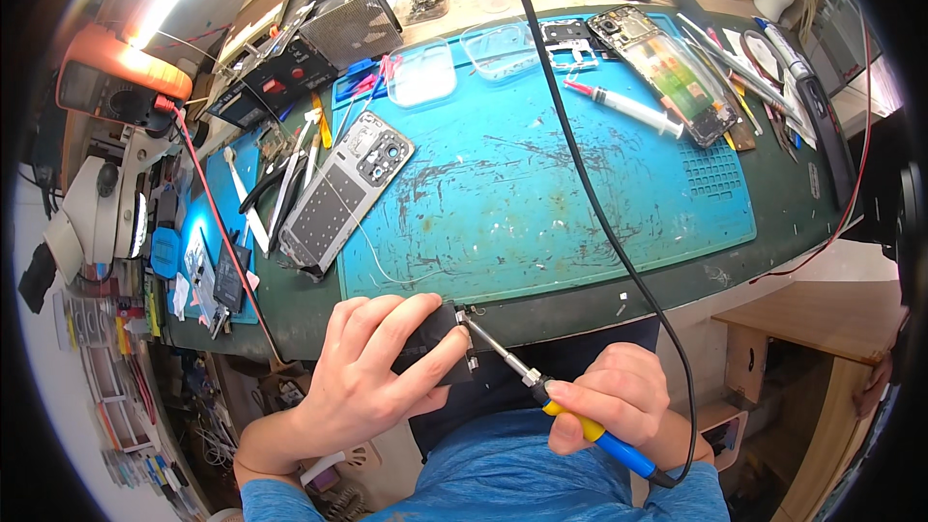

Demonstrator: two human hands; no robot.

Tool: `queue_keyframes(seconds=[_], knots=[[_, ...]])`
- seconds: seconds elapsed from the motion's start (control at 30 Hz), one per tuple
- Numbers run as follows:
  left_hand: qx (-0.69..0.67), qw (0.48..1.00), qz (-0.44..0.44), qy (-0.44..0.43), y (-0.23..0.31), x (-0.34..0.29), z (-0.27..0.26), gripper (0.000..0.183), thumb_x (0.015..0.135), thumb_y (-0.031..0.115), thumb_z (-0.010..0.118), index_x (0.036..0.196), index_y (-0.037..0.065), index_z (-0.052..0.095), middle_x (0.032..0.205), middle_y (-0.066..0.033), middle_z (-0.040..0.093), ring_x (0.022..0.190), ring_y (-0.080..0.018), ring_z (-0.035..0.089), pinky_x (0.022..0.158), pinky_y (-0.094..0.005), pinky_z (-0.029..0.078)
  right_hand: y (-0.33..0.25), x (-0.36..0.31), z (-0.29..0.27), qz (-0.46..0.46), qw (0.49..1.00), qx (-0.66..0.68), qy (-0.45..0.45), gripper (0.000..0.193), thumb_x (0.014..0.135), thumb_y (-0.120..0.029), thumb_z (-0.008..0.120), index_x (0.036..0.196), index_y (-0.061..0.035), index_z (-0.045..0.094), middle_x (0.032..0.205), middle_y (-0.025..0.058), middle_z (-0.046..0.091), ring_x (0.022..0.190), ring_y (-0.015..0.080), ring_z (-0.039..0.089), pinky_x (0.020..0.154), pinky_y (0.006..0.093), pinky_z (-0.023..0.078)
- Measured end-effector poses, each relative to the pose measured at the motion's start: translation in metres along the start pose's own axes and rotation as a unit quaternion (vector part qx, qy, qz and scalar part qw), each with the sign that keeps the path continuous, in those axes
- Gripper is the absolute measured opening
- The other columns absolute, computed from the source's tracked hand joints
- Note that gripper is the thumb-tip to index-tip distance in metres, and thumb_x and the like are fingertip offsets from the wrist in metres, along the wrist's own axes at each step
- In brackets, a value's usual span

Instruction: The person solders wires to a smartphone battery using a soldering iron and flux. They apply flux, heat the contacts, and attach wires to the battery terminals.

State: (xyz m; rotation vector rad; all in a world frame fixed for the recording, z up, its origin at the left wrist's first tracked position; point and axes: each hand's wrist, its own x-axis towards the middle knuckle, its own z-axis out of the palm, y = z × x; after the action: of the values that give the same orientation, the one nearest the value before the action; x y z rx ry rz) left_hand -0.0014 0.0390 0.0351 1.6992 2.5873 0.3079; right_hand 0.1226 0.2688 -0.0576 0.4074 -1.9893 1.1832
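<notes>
My left hand [372,362] grips a flat black phone battery [456,370] by its edges, just off the near edge of the bench. Small metal contacts show along the battery's right side. In my right hand [619,391] is a soldering iron [626,454] with a yellow and blue handle. Its metal shaft points up and left, and the tip is at the battery's upper right contacts; whether it touches cannot be made out. A thin pale wire [372,249] curves over the mat toward the battery's top.
A blue work mat [503,203] covers the bench. The iron's black cable [590,174] crosses it. A phone frame [338,198] lies left; an opened phone [667,72] and a syringe [623,106] lie far right. Clear plastic boxes [420,74] and an orange multimeter [121,77] stand farther back.
</notes>
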Motion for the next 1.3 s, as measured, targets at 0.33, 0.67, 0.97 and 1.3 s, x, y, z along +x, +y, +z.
queue_keyframes(seconds=[0.33,0.67,0.97,1.3], knots=[[-0.001,1.000,-0.003,0.004,-0.0004,-0.0025,0.0015,0.070,0.053,0.021,0.084,0.122,0.012,0.070,0.133,-0.0140,0.057,0.111,-0.0326,0.057,0.091,-0.0476,0.048,0.0008,-0.0010,0.0002,-0.005,1.000,-0.003,0.002,0.019,0.085,-0.014,0.073,0.100,-0.0032,0.078,0.070,-0.0031,0.064,0.053,0.0092,0.058,0.046,0.0226,0.040],[-0.011,1.000,-0.003,0.014,-0.0022,-0.0033,0.0038,0.074,0.049,0.021,0.085,0.121,0.014,0.069,0.132,-0.0135,0.057,0.110,-0.0307,0.057,0.088,-0.0478,0.046,0.0001,0.0001,-0.0001,-0.005,1.000,-0.006,-0.002,0.019,0.085,-0.015,0.073,0.100,-0.0037,0.077,0.070,-0.0036,0.065,0.052,0.0089,0.057,0.046,0.0225,0.039],[-0.008,1.000,0.002,0.014,-0.0025,-0.0027,0.0034,0.073,0.051,0.020,0.085,0.123,0.015,0.068,0.132,-0.0135,0.057,0.111,-0.0302,0.058,0.090,-0.0478,0.046,0.0010,-0.0006,0.0000,-0.004,1.000,-0.003,-0.003,0.018,0.085,-0.014,0.074,0.100,-0.0039,0.077,0.070,-0.0039,0.064,0.053,0.0091,0.058,0.046,0.0226,0.039],[-0.008,1.000,0.005,0.008,-0.0029,-0.0019,0.0020,0.073,0.052,0.020,0.085,0.123,0.016,0.067,0.131,-0.0140,0.056,0.112,-0.0307,0.057,0.091,-0.0482,0.046,0.0012,-0.0009,-0.0008,-0.005,1.000,-0.003,-0.004,0.019,0.087,-0.016,0.074,0.102,-0.0044,0.078,0.070,-0.0040,0.064,0.053,0.0093,0.058,0.045,0.0227,0.040]])
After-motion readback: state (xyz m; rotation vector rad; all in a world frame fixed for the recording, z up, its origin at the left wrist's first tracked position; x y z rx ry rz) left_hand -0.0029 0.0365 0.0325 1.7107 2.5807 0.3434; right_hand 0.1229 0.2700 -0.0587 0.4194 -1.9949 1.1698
